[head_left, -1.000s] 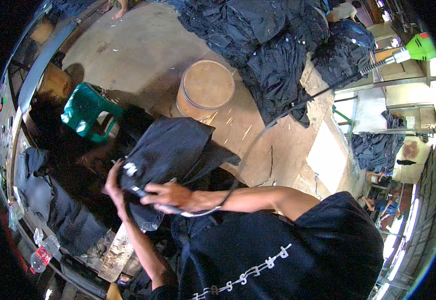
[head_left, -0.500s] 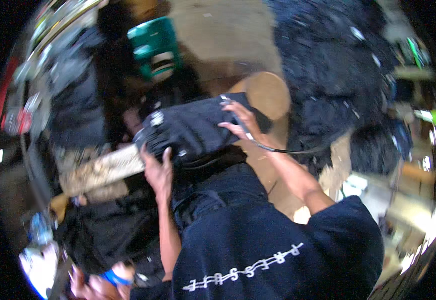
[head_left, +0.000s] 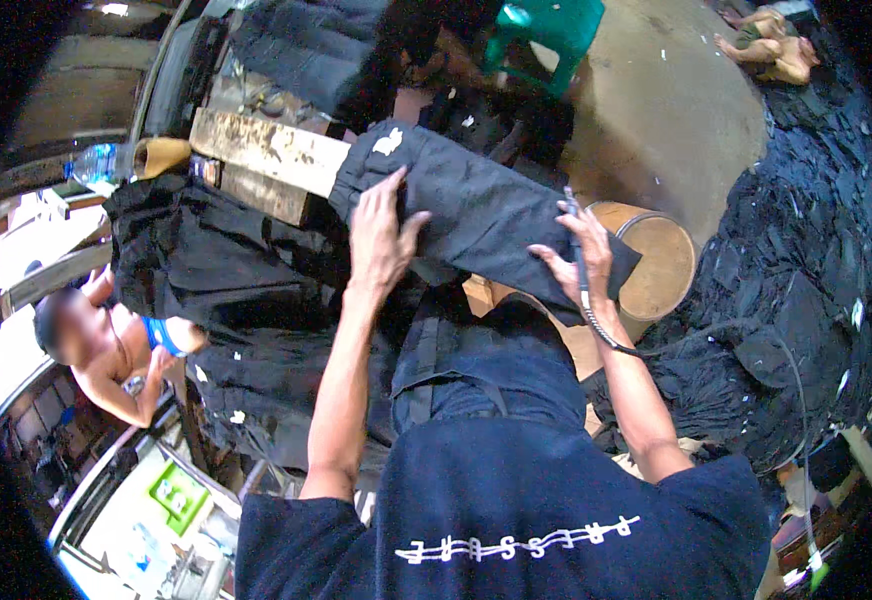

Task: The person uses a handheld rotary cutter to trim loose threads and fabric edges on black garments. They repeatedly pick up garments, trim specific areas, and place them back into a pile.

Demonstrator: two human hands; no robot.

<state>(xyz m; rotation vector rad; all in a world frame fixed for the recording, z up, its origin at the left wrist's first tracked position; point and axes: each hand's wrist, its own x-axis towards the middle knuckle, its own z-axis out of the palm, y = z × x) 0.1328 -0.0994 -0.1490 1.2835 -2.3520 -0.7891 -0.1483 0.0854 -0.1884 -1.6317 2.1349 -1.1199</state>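
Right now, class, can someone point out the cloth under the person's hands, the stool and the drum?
Cloth [head_left: 486,208]: head view, middle of its black upper face.
Stool [head_left: 569,30]: head view, its green body.
Drum [head_left: 658,268]: head view, its round top.

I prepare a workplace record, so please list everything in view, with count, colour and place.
Garment: one, black, under both hands
Slim corded tool: one, dark, right hand
Wooden plank: one, pale, stained, upper left
Stool: one, green, top
Drum: one, brown, right of centre
Cloth heap: one, dark, right
Draped cloths: count unclear, black, left
Bottle: one, bluish, upper left
Panel: one, green, lower left
Co-workers: two, blue on one, left and top right
Shirt: one, dark blue, bottom
Trousers: one pair, dark, below centre
Left hand: one, bare, on garment
Right hand: one, bare, holding tool
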